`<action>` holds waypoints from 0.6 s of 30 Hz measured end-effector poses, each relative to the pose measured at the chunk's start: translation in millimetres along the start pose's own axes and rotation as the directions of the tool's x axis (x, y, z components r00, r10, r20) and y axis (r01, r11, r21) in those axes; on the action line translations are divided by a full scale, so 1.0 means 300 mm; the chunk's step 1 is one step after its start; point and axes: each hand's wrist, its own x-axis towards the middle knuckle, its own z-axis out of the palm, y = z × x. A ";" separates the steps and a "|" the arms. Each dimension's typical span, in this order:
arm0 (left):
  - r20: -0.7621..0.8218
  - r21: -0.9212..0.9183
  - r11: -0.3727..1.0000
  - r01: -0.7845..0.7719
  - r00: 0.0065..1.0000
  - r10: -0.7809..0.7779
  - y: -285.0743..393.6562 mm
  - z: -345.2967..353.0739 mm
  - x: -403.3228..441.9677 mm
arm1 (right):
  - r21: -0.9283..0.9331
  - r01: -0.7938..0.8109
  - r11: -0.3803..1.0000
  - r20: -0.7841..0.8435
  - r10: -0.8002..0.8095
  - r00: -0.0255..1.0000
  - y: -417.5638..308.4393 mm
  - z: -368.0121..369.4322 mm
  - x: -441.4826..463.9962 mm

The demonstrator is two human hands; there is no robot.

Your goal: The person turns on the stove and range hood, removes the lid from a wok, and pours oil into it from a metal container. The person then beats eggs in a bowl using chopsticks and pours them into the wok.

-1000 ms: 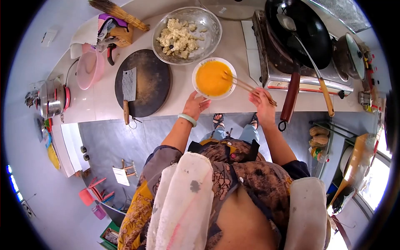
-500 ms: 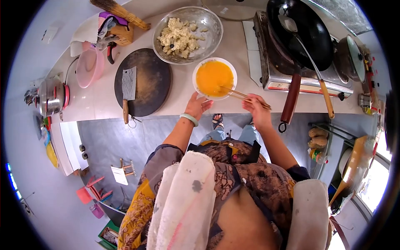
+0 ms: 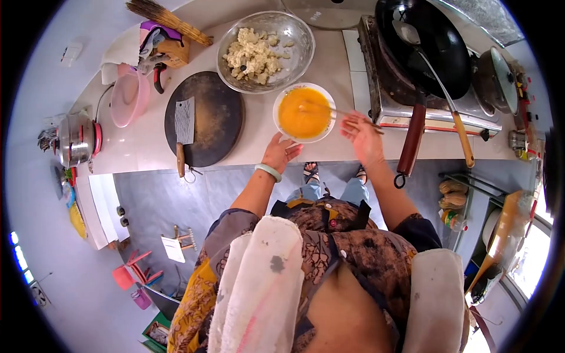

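Pinched between the fingers of the right hand (image 3: 362, 140) are thin chopsticks (image 3: 344, 114), the grip almost closed; motion blurs them, and their tips are hard to make out in the orange liquid (image 3: 303, 120). The left hand (image 3: 282, 154) is partly open at the near rim of the white bowl (image 3: 276, 117); whether its hidden fingertips press there, I cannot tell. This bowl is on the near part of the counter (image 3: 258, 140), between the round board (image 3: 218, 132) with a cleaver (image 3: 184, 122) at left and the stove (image 3: 391, 113) at right. Farther stands the metal bowl (image 3: 299, 63) of pale lumps; the wok (image 3: 432, 70) is cut off at the top.
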 end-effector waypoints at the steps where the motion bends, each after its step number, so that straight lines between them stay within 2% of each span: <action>1: 0.006 0.006 1.000 -0.002 1.000 0.001 0.006 0.000 -0.001 | -0.035 0.008 0.999 -0.028 -0.009 1.000 -0.009 -0.030 -0.007; 4: 0.003 -0.019 1.000 -0.011 1.000 0.011 0.002 -0.005 -0.020 | -0.124 -0.014 0.992 -0.079 0.004 0.997 -0.009 -0.068 -0.067; 8: -0.090 -0.046 0.999 -0.020 0.996 0.015 -0.006 -0.006 -0.059 | -0.079 -0.044 0.996 0.008 0.045 0.999 0.057 0.023 0.005; 11: -0.130 -0.054 0.998 -0.024 0.991 0.017 -0.004 -0.039 -0.095 | -0.019 0.056 0.998 -0.058 -0.057 0.997 0.030 0.022 0.065; 12: -0.140 -0.064 0.998 -0.020 0.990 0.011 -0.009 -0.059 -0.102 | -0.071 0.086 0.994 -0.104 -0.093 0.990 0.006 -0.007 0.053; 15: -0.157 -0.071 0.997 0.002 0.987 -0.013 -0.027 -0.098 -0.132 | -0.148 0.021 0.989 -0.173 -0.047 0.984 -0.010 -0.070 -0.038; 18: -0.153 -0.069 0.997 0.035 0.987 -0.045 -0.063 -0.137 -0.168 | -0.136 -0.023 0.990 -0.076 0.012 0.997 0.031 0.006 -0.026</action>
